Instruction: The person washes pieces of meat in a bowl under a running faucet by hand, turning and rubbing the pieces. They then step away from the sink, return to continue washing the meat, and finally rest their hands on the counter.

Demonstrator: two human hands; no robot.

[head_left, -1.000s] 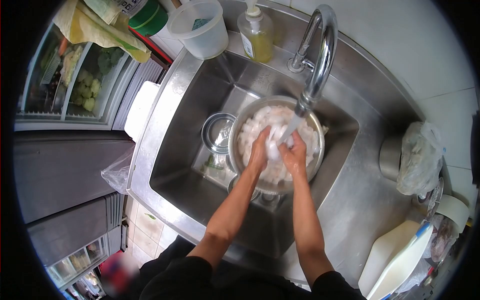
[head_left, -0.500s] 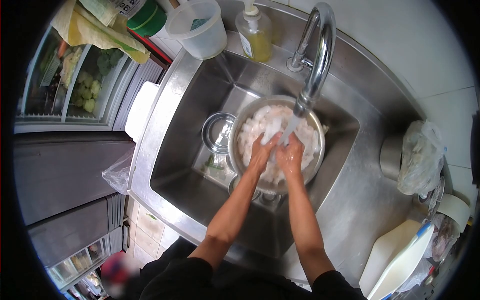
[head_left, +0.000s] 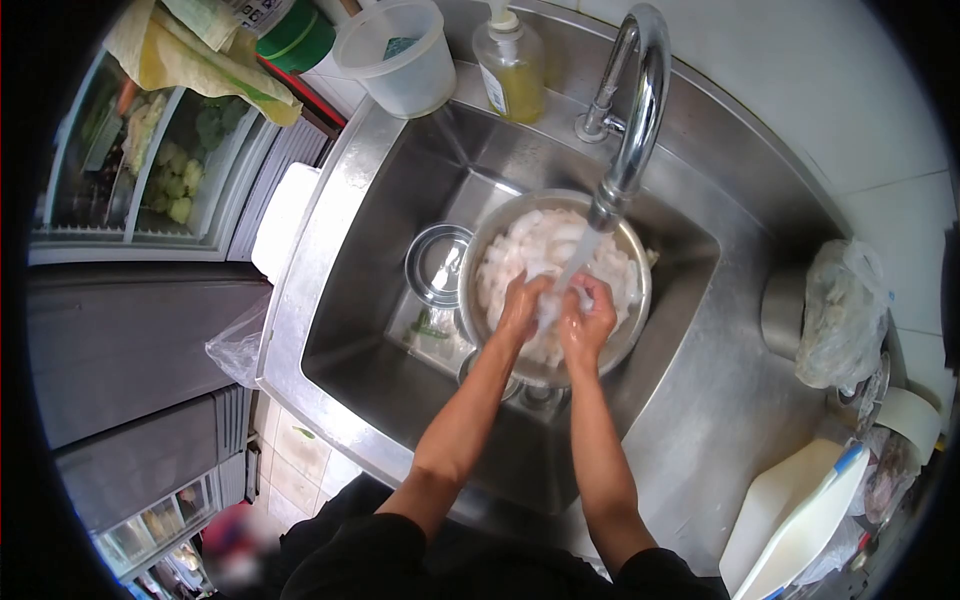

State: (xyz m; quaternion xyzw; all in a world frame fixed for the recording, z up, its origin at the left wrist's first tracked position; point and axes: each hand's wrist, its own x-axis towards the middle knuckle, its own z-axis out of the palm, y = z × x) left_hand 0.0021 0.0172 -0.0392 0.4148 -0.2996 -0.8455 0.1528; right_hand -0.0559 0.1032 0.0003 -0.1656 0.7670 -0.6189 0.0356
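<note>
Up at the far left corner of my sink there's a clear plastic tub (head_left: 405,75) with something green inside, and just right of it a pump bottle (head_left: 512,85) of yellowish liquid. Off to my left, a glass-front fridge (head_left: 150,160) shows some veggies. On my right, a knotted plastic bag (head_left: 840,320) sits against a metal container (head_left: 782,315), with a white plastic bin (head_left: 790,510) tilted nearer me.
</note>
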